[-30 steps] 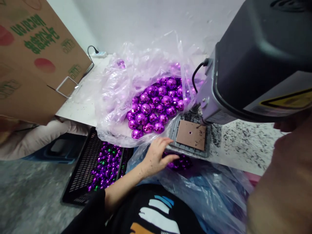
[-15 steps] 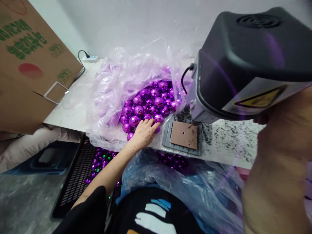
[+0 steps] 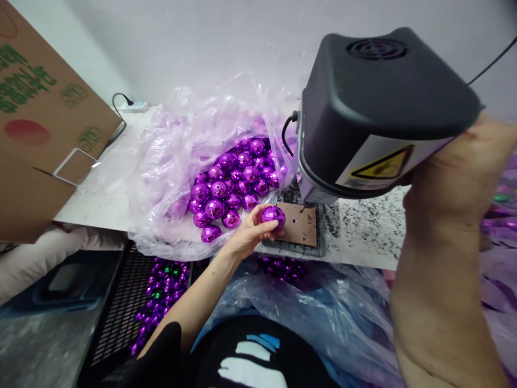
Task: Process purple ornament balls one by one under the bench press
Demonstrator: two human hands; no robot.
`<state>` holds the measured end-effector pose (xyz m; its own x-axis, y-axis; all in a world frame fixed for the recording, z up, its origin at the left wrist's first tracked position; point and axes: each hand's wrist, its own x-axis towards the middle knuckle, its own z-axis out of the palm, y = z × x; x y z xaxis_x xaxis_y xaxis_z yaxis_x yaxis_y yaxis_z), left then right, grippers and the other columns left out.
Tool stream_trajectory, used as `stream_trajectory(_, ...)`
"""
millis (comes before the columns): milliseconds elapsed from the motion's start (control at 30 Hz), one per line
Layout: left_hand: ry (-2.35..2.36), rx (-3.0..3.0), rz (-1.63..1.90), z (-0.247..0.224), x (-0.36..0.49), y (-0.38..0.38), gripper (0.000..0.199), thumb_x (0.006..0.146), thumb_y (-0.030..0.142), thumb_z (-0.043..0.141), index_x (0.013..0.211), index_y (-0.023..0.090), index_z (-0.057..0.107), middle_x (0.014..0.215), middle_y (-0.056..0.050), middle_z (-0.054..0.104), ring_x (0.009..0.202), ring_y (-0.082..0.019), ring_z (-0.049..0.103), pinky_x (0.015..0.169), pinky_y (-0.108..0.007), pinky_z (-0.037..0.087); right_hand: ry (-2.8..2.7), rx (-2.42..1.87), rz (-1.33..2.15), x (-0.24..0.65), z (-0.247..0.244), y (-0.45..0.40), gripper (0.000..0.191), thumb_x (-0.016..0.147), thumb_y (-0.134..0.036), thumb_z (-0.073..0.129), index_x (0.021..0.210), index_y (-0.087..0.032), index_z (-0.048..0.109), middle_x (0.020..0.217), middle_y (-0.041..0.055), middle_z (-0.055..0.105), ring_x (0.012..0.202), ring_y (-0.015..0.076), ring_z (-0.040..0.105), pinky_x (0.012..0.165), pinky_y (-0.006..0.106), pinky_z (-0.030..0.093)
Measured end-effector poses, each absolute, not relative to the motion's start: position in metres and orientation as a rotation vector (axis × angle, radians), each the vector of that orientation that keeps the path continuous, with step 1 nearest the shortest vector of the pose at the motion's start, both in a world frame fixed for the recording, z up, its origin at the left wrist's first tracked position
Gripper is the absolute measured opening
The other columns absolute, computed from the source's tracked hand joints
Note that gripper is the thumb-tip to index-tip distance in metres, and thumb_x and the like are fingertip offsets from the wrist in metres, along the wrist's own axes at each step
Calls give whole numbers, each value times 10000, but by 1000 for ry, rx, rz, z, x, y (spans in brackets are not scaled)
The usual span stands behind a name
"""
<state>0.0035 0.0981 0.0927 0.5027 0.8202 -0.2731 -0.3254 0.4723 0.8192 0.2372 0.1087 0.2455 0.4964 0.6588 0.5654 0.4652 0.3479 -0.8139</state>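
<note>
Use the brown board [image 3: 298, 231] as the reference. It lies on the grey base plate [image 3: 322, 237] and has a small hole near its middle. Your left hand [image 3: 247, 237] is at the board's left edge, thumb and fingers pinching one faceted purple ball [image 3: 273, 215]. The ball sits over the board's left part; whether it touches the surface cannot be told. Your right hand [image 3: 480, 143] is to the right of the board and higher, at the far side of the black machine housing [image 3: 391, 102]; its fingers are hidden, so its grip cannot be told. The housing, with a yellow warning label [image 3: 383, 163], stands above and to the right of the board. Left of the board, loose purple balls [image 3: 242, 175] lie in an open clear plastic bag [image 3: 151, 178]. Dark specks cover the tabletop [image 3: 367, 231] right of the board.
</note>
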Motion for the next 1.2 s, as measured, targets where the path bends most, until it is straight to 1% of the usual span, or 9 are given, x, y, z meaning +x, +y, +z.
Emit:
stream_trajectory(100,797,901,799,86,13,98,524,728,468,807,1108,173,599,935,-29,673,749,-145,679,578,-205,468,-1125,-1296,196,241,245,109,528,818,-554,611,583,-115,436,510,-30,329,422,19,344,375,167,207)
stream_trajectory(233,884,1114,915,79,21,101,460,748,430,801,1084,170,626,1017,-29,688,950,-142,636,853,-241,491,-1142,-1298,228,243,243,108,485,843,-525,591,626,-103,489,508,-35,337,394,27,348,368,177,207)
stream_trajectory(300,879,1159,927,74,24,103,484,752,435,796,1115,177,608,1065,-40,686,1008,-165,630,931,-289,483,-1153,-1292,210,244,241,108,500,870,-533,552,645,-90,496,520,-37,334,417,3,355,411,148,231)
stream_trajectory(400,892,1220,931,67,27,108,543,804,485,733,1222,186,558,1160,-72,667,1088,-205,622,975,-347,483,-1177,-1281,188,245,238,109,511,890,-536,519,673,-73,512,550,-30,366,477,-24,367,479,130,256)
stream_trajectory(533,1018,1464,953,60,31,111,516,889,483,633,1311,204,529,1314,-91,611,1226,-239,571,1093,-406,412,-1172,-1296,188,246,239,109,530,869,-570,537,668,-80,516,549,-25,372,526,-10,388,518,150,286)
stream_trajectory(667,1081,1767,1002,57,37,106,466,935,436,586,1329,201,506,1300,-100,610,1211,-238,579,1082,-421,430,-1168,-1283,190,245,240,109,499,877,-530,542,680,-72,520,607,-14,441,597,-15,414,571,139,314)
stream_trajectory(767,1036,1979,1017,54,42,102,463,956,410,564,1356,201,461,1311,-121,585,1226,-245,564,1070,-438,442,-1167,-1267,201,244,240,108,481,883,-507,544,690,-67,533,619,-11,452,594,-19,415,572,136,310)
stream_trajectory(1033,980,2290,1056,48,53,100,490,933,346,606,1348,165,417,1288,-162,561,1234,-277,533,1058,-465,440,-1157,-1256,176,244,237,110,432,887,-459,560,678,-82,524,566,-31,349,499,-14,369,494,146,277)
stream_trajectory(1200,903,2292,1027,46,59,101,481,925,311,602,1336,163,400,1266,-155,578,1224,-263,543,1070,-452,419,-1160,-1266,137,243,237,110,510,890,-539,519,663,-83,484,591,-23,383,525,-19,342,497,150,242)
